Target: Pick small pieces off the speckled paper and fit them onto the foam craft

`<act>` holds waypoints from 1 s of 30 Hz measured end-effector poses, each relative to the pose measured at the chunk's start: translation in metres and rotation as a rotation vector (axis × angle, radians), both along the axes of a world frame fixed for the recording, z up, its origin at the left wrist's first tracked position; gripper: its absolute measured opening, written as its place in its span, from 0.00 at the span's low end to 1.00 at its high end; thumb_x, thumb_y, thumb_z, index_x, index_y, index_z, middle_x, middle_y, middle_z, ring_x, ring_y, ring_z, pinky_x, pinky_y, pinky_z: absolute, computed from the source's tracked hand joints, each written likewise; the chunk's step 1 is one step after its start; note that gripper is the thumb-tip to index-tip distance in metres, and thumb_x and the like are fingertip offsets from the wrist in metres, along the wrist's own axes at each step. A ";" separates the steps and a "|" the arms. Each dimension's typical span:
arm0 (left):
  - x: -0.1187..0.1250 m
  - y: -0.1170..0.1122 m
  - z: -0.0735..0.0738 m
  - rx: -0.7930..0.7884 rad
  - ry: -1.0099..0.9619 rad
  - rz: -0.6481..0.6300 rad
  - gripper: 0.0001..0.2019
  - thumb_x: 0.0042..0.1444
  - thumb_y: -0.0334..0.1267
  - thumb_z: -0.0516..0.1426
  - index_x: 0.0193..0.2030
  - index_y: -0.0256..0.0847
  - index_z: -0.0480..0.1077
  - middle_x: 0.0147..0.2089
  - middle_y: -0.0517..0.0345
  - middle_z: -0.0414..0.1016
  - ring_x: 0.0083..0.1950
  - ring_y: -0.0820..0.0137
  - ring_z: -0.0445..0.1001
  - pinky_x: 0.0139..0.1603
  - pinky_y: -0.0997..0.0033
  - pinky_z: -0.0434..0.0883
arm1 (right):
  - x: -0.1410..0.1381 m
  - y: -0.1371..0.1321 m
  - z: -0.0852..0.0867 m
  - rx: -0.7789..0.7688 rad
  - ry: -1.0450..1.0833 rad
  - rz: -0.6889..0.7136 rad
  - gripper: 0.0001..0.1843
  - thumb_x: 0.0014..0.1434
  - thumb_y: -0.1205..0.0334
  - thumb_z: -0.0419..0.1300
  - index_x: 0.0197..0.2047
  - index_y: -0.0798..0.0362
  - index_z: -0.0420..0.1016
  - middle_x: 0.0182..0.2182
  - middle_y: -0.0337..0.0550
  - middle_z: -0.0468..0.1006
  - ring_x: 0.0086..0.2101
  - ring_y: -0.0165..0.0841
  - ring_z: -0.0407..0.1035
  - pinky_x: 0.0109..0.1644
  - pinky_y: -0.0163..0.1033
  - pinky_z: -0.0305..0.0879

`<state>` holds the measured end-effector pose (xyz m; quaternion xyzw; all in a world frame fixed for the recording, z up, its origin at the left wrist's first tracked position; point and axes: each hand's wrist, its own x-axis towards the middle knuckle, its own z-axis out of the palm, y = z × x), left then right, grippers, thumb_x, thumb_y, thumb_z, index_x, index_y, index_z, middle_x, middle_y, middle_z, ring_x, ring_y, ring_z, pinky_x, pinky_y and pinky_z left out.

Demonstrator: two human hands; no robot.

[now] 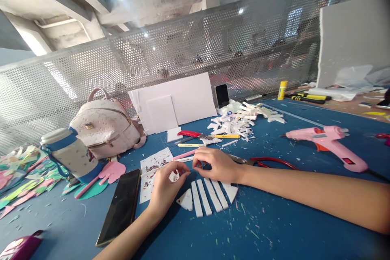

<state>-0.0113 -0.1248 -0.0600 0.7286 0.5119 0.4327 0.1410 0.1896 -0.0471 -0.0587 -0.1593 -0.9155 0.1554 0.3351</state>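
My left hand (169, 185) and my right hand (215, 164) meet fingertip to fingertip above the table's middle. Each has thumb and fingers pinched together; anything between them is too small to make out. Just below lie white foam pieces in a fish-like row: a rounded triangular piece with a dark dot (185, 200), several narrow strips (204, 198), and a wider end piece (230, 191) partly under my right wrist. Left of my left hand is a white paper sheet (146, 189) with small dark and coloured bits. Red-handled scissors (274, 161) lie beyond my right forearm.
A black phone (120, 207) lies left of my forearm. Behind stand a bottle (71, 154), a pale backpack (105, 124) and white boards (191, 97). Foam scraps (240, 118), red-handled pliers (190, 133) and pens sit further back. A pink glue gun (332, 142) lies right.
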 end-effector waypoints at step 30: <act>-0.002 0.000 -0.004 0.020 0.014 -0.006 0.05 0.54 0.28 0.60 0.33 0.42 0.74 0.32 0.63 0.78 0.32 0.73 0.71 0.38 0.75 0.68 | 0.000 0.002 -0.002 0.033 -0.002 0.036 0.03 0.58 0.69 0.58 0.36 0.53 0.71 0.30 0.38 0.70 0.34 0.30 0.64 0.37 0.35 0.58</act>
